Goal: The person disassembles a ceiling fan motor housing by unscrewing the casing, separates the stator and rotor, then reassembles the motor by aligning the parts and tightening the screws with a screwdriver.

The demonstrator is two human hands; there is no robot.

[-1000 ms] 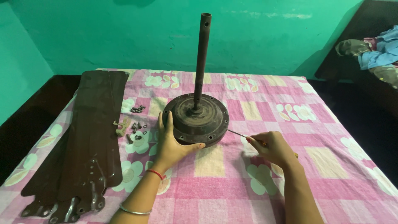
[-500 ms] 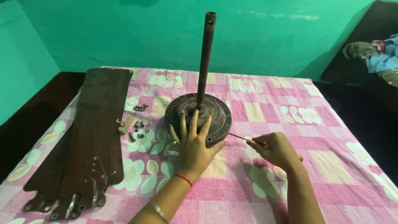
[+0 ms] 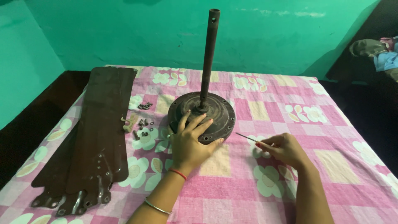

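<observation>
Fingers [image 3: 195, 124] of the left hand [image 3: 188, 145]: spread flat, pressed on the near top face of the fan motor housing [image 3: 203, 118]; nothing clasped.
Fingers of the right hand [image 3: 284, 149]: pinched shut on a thin metal tool [image 3: 245, 136], probably a slim screwdriver, though the handle is hidden in the grip. Tip points at the housing's near right edge, just short of it.

Fan motor housing: dark round disc, lying flat at the middle of the bed, on a pink checked sheet [image 3: 331, 166] with flower print. Upright down rod [image 3: 208, 54] rises from its centre.

Fan blades [image 3: 95, 137]: brown, stacked, along the left side of the sheet, well apart from the housing.
Loose screws [image 3: 143, 128]: small groups between blades and housing, with a small bracket beside them.

Risks, as judged: soft bedding gives under the housing, so a push from the tool could tilt the tall rod and rock the disc; the thin tip may slip off an edge hole toward the holding hand; loose screws could roll into the folds and be lost.
</observation>
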